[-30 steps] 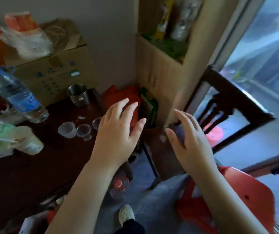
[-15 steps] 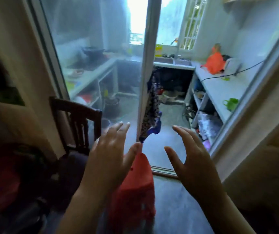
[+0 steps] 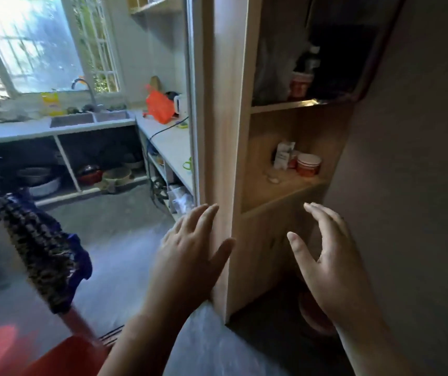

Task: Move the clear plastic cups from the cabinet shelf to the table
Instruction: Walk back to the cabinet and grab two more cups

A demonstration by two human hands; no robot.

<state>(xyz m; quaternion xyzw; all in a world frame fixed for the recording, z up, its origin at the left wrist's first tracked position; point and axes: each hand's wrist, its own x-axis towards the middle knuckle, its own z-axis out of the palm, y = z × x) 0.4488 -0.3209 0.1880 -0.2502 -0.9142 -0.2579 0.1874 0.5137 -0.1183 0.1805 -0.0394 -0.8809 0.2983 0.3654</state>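
A wooden cabinet [image 3: 225, 109] with open shelves stands in front of me. On its lower shelf [image 3: 277, 196] lie small clear plastic cups [image 3: 273, 177], faint and hard to make out, beside a white packet [image 3: 283, 156] and a red-and-white paper cup [image 3: 308, 164]. My left hand [image 3: 190, 253] is open with fingers spread, in front of the cabinet's left edge and below the shelf. My right hand [image 3: 328, 256] is open too, held below the shelf front. Neither hand holds anything. The table is out of view.
A glass sliding door frame [image 3: 194, 104] stands left of the cabinet, with a kitchen counter and sink [image 3: 90, 119] behind it. A dark patterned cloth [image 3: 38, 245] hangs at the left. A red stool [image 3: 62, 359] is at the bottom left. A wall [image 3: 412, 158] closes the right side.
My view has swung right, from the table with cups, past the glass door, to the cabinet. Both hands stay open and raised in front of me.
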